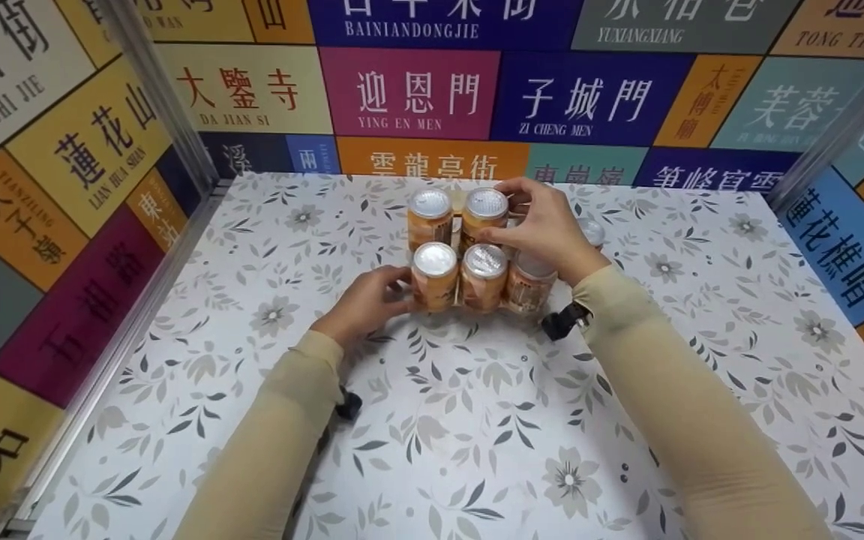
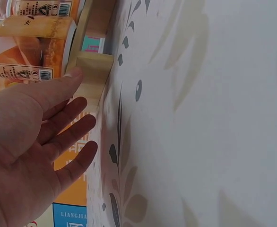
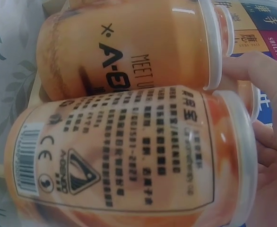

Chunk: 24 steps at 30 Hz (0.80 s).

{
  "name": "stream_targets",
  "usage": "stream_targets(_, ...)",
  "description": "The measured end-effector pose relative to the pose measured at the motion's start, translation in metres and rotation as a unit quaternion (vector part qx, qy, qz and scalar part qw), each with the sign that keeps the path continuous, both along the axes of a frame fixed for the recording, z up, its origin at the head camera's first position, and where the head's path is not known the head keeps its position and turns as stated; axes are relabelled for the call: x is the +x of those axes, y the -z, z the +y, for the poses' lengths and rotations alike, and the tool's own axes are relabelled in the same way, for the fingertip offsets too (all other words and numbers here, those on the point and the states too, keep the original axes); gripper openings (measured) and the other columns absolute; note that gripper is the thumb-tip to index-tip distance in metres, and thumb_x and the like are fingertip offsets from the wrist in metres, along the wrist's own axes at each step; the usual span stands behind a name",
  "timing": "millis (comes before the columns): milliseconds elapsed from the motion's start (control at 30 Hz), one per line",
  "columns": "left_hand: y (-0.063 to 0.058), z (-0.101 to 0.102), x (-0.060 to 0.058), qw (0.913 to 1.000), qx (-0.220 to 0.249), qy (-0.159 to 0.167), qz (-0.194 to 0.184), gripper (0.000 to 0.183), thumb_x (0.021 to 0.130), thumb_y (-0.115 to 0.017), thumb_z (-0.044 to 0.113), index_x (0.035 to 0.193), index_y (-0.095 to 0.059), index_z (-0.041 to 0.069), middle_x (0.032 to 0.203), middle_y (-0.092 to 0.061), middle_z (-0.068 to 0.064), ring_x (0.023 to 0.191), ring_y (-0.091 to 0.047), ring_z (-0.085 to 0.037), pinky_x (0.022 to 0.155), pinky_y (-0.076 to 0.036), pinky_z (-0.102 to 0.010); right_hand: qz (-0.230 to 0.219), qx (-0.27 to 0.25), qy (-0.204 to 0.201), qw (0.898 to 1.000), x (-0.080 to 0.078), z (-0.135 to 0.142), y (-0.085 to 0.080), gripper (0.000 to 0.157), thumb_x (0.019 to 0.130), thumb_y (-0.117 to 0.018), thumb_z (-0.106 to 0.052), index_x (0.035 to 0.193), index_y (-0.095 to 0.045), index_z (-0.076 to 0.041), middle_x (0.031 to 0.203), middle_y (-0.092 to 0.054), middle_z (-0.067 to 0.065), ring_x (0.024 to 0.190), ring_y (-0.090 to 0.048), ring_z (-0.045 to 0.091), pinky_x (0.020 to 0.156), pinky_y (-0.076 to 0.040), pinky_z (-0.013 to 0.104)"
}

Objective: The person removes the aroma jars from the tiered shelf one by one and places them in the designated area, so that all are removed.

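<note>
Several orange printed cans with silver tops stand in two rows on a low wooden tray (image 2: pixel 95 66). At the back row, my right hand (image 1: pixel 544 225) grips one can (image 1: pixel 483 214) between thumb and fingers near its top. Beside it is the back left can (image 1: pixel 429 217). Up front are the left can (image 1: pixel 434 277), the middle can (image 1: pixel 484 279) and the right can (image 1: pixel 529 289), the last partly under my right wrist. My left hand (image 1: pixel 368 304) is at the front left corner, fingers extended, its thumb at the tray's edge by the can (image 2: pixel 30 47).
Another silver-topped can (image 1: pixel 591 231) shows behind my right hand, mostly hidden. The table (image 1: pixel 432 450) has a white cloth with grey leaves and flowers. Panels with large printed characters (image 1: pixel 409 94) stand along the back and sides, with metal posts (image 1: pixel 169 90) at the corners.
</note>
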<state>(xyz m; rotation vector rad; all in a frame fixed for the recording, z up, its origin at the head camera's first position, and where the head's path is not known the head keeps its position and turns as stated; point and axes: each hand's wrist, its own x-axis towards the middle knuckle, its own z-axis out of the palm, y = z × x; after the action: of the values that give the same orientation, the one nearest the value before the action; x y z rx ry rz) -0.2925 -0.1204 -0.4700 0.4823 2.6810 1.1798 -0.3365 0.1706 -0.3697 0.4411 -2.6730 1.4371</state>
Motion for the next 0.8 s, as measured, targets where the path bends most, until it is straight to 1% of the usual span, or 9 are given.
stream_targets(133, 0.001, 0.000, 0.000, 1.0000, -0.003, 0.003, 0.001, 0.058, 0.094, -0.076, 0.021, 0.148, -0.056, 0.013, 0.141, -0.063, -0.004, 0.128, -0.060, -0.024, 0.113, -0.049, -0.041, 0.005, -0.012, -0.003, 1.000, 0.001, 0.002, -0.001, 0.072, 0.072, -0.096, -0.024, 0.133, -0.060, -0.010, 0.125, -0.067, 0.008, 0.115, -0.067, 0.021, 0.102, -0.058, 0.031)
stream_targets(400, 0.000, 0.000, -0.001, 1.0000, -0.003, 0.002, -0.007, 0.057, 0.094, -0.075, 0.018, 0.148, -0.056, 0.012, 0.140, -0.063, -0.004, 0.128, -0.059, -0.024, 0.113, -0.049, -0.041, 0.044, -0.031, 0.005, 0.999, 0.004, 0.011, -0.012, 0.065, 0.073, -0.095, -0.018, 0.129, -0.062, -0.007, 0.126, -0.066, 0.008, 0.117, -0.065, 0.019, 0.104, -0.057, 0.030)
stream_targets(567, -0.001, 0.001, -0.002, 0.9999, -0.005, 0.012, 0.009, 0.054, 0.094, -0.075, 0.016, 0.145, -0.059, 0.011, 0.139, -0.064, -0.006, 0.127, -0.060, -0.026, 0.111, -0.050, -0.041, 0.060, -0.046, 0.010, 0.997, 0.008, 0.021, -0.018, 0.065, 0.075, -0.094, -0.016, 0.130, -0.062, -0.006, 0.127, -0.066, 0.008, 0.118, -0.064, 0.018, 0.106, -0.054, 0.026)
stream_targets(633, -0.002, 0.001, -0.002, 0.9998, -0.005, 0.013, 0.015, 0.053, 0.094, -0.075, 0.015, 0.144, -0.059, 0.011, 0.139, -0.064, -0.006, 0.126, -0.060, -0.027, 0.110, -0.051, -0.041, 0.067, -0.051, 0.016, 0.996, 0.010, 0.026, -0.020, 0.065, 0.075, -0.094, -0.015, 0.131, -0.063, -0.005, 0.127, -0.066, 0.008, 0.118, -0.064, 0.018, 0.107, -0.054, 0.025)
stream_targets(800, 0.000, 0.000, 0.000, 0.9999, -0.003, 0.008, 0.008, 0.053, 0.094, -0.075, 0.015, 0.145, -0.059, 0.011, 0.139, -0.064, -0.006, 0.127, -0.060, -0.026, 0.111, -0.050, -0.041, 0.080, -0.050, 0.040, 0.995, 0.013, 0.042, -0.024, 0.066, 0.073, -0.095, -0.017, 0.130, -0.063, -0.006, 0.127, -0.068, 0.009, 0.118, -0.066, 0.018, 0.106, -0.054, 0.026)
